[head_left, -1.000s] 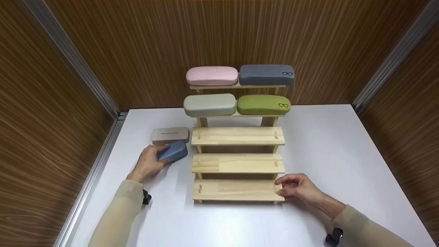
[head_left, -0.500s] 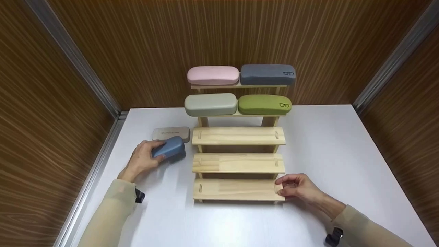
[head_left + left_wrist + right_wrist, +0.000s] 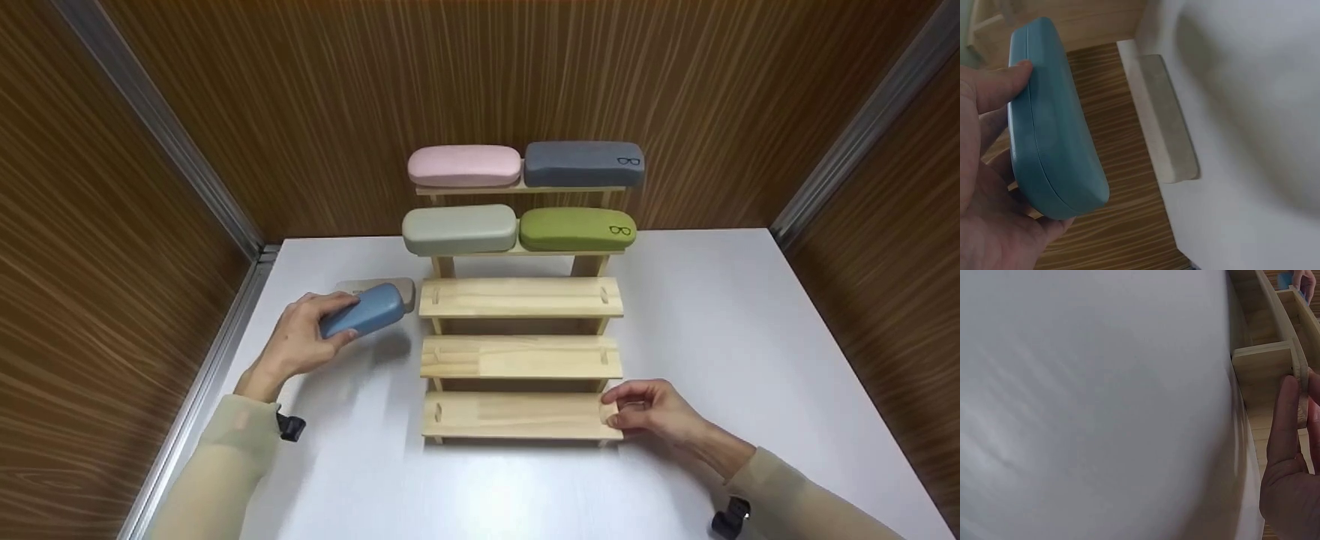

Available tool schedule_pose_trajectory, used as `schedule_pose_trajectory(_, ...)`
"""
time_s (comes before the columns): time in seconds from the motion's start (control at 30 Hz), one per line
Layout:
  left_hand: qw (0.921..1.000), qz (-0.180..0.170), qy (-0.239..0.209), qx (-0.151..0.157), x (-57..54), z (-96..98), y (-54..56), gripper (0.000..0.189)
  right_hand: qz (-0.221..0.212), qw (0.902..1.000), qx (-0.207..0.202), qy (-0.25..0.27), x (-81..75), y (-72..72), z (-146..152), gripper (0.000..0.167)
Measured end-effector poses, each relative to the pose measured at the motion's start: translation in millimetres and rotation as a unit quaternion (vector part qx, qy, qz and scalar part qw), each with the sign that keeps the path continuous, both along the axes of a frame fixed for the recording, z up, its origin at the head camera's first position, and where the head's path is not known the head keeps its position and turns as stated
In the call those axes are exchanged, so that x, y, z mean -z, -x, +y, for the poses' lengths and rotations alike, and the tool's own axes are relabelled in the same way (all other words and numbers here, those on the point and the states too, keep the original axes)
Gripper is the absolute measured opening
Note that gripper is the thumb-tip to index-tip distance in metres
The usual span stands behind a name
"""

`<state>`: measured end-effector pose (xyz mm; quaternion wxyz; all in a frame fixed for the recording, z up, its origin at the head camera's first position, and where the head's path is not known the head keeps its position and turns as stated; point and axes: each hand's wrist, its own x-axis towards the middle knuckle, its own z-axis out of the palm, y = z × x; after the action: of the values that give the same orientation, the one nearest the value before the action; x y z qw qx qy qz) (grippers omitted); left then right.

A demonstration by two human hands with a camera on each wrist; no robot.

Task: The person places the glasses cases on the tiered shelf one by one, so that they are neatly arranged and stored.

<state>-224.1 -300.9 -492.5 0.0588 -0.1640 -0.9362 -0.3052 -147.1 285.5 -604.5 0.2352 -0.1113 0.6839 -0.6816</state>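
My left hand (image 3: 294, 343) grips a blue glasses case (image 3: 367, 310) between thumb and fingers, tilted and raised above the table. In the left wrist view the same blue case (image 3: 1053, 124) shows its lid seam, the thumb lying across it. Behind it a beige glasses case (image 3: 409, 291) lies on the table, partly covered in the head view. With thumb and fingers my right hand (image 3: 660, 416) pinches the right end of the lowest step of a wooden tiered rack (image 3: 521, 415). The right wrist view shows those fingers (image 3: 1284, 422) at the step's edge.
On the rack's top step sit a pink case (image 3: 463, 165) and a grey-blue case (image 3: 583, 163). One step below are a pale green case (image 3: 459, 229) and an olive green case (image 3: 576, 228). Wood-grain walls (image 3: 480, 75) enclose the white table (image 3: 712, 315) at the back and sides.
My left hand has lifted the blue case off the table and drawn it back to the left, now overlapping the beige case. The right hand has stayed on the rack.
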Motion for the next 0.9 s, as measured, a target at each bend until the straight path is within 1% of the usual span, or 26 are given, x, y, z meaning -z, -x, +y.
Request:
schedule_pose_trajectory(0.2, 0.9998, 0.017, 0.003, 0.010, -24.0, 1.9, -6.3, 0.051, 0.013, 0.9999, -0.005, 0.000, 1.0, 0.5, 0, 0.044)
schedule_pose_trajectory(0.37, 0.9991, 0.036, -0.003, 0.021, -38.8, 6.6, -8.2, 0.051, 0.021, 0.9997, -0.011, 0.005, 1.9, 0.8, 2, 0.046)
schedule_pose_trajectory(0.6, 0.9978, 0.040, -0.008, 0.053, -52.0, 23.5, -9.9, 0.052, 0.018, 0.9998, -0.007, 0.001, 1.6, -0.2, 2, 0.047)
schedule_pose_trajectory(0.9, 0.9951, 0.046, -0.003, 0.088, -61.2, 48.4, -8.4, 0.054, 0.013, 0.9998, -0.009, 0.012, 1.4, -0.6, 1, 0.046)
